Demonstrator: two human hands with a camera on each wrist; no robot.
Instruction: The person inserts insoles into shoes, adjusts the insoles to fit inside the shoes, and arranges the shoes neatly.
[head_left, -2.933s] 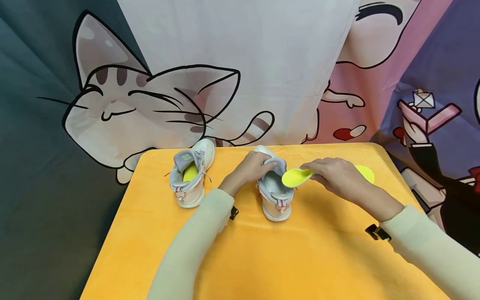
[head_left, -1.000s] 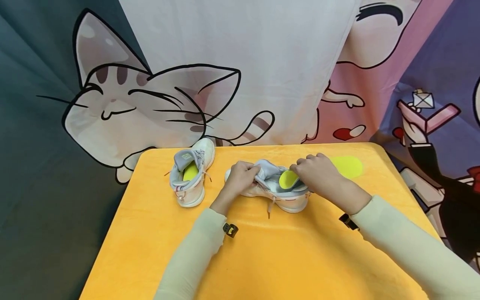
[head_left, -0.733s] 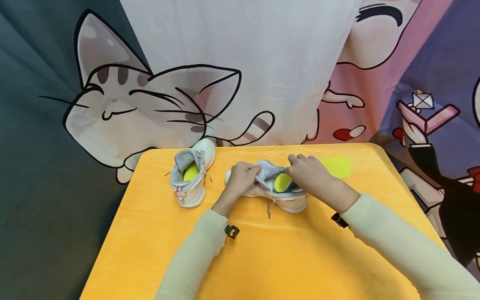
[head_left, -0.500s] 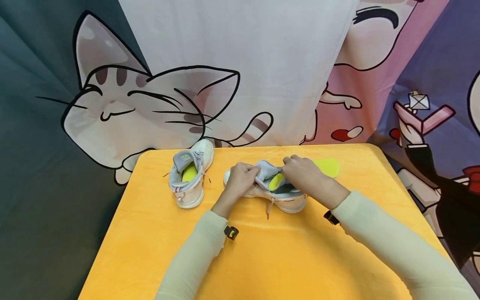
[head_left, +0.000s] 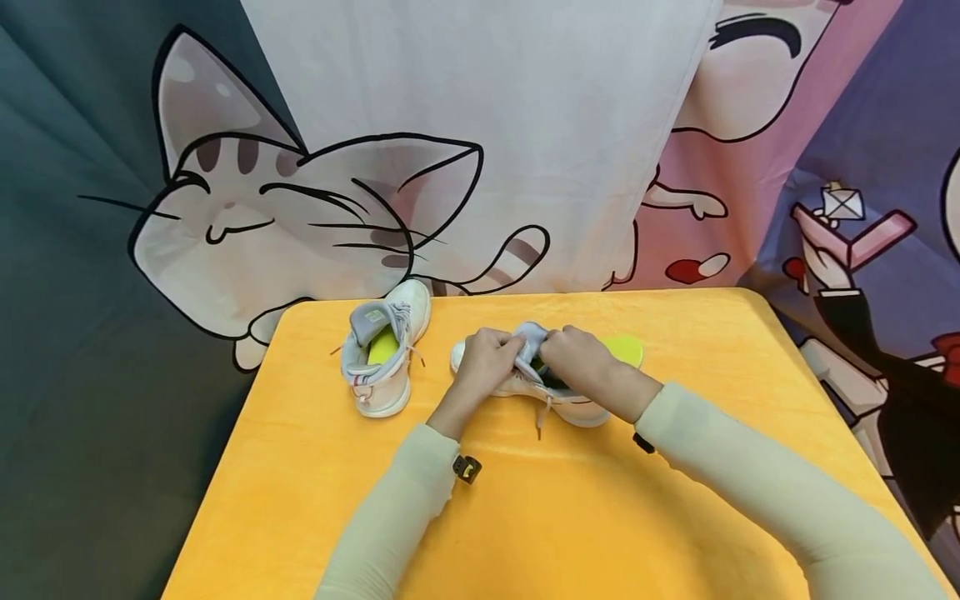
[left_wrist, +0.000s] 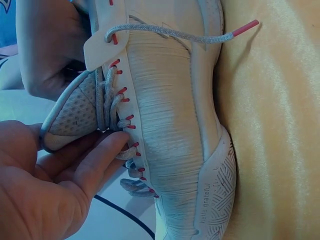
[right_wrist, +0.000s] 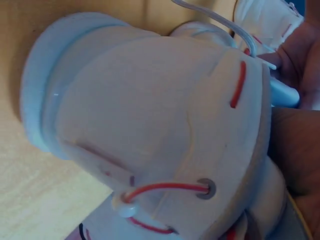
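Observation:
A white-and-pink sneaker [head_left: 581, 411] lies with its toe to the left; its side fills the left wrist view and its heel the right wrist view. My left hand [head_left: 487, 360] pinches the grey tongue [left_wrist: 72, 112] between thumb and fingers. My right hand [head_left: 581, 360] grips a yellow-green insole [head_left: 625, 348], with its fingers down in the shoe opening. One rounded end of the insole sticks out behind the right hand; its front part is hidden in the shoe and under the hand. In the right wrist view, the heel hides the fingertips.
A matching sneaker [head_left: 386, 396] stands to the left, toe away from me, with a yellow-green insole [head_left: 382, 346] inside. Both are on a yellow cloth-covered table [head_left: 480, 533]. A cartoon-printed curtain [head_left: 570, 125] hangs behind the table's back edge.
The sneaker has turned from toe away to toe left. My right hand has moved left, pushing the insole deeper into it. My left hand keeps its hold on the tongue.

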